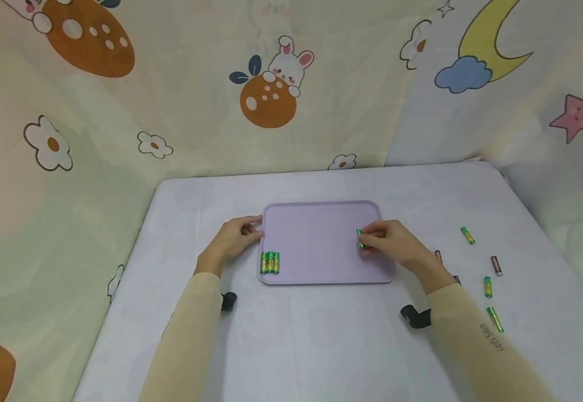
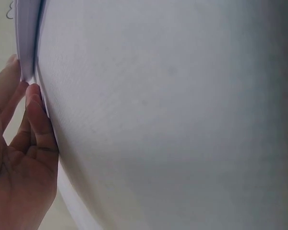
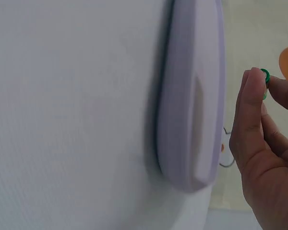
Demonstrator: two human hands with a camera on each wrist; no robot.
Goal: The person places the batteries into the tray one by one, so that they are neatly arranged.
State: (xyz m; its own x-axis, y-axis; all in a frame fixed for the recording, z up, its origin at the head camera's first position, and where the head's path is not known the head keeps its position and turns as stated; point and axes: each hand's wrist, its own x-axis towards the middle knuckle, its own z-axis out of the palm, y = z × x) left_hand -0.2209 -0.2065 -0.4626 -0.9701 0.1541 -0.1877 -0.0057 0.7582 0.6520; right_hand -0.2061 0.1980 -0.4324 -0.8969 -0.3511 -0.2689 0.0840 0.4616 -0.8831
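Observation:
A lilac tray (image 1: 316, 240) lies on the white table. Three green batteries (image 1: 270, 262) lie side by side in its near left corner. The left hand (image 1: 236, 237) touches the tray's left edge with its fingertips; in the left wrist view, that hand (image 2: 26, 139) has fairly straight fingers against the rim. Over the right part of the tray, the right hand (image 1: 389, 243) pinches a green battery (image 1: 359, 239) between thumb and fingers. The right wrist view shows the battery's green end (image 3: 265, 75) between the fingertips, above the tray's rim (image 3: 182, 120).
Right of the tray, several loose batteries lie scattered: green ones (image 1: 468, 235) and brown ones (image 1: 496, 266). The right forearm partly hides two brown ones (image 1: 439, 256). Printed fabric (image 1: 271, 145) hangs behind the table. A dark wrist device (image 1: 415, 316) sticks out by the right sleeve.

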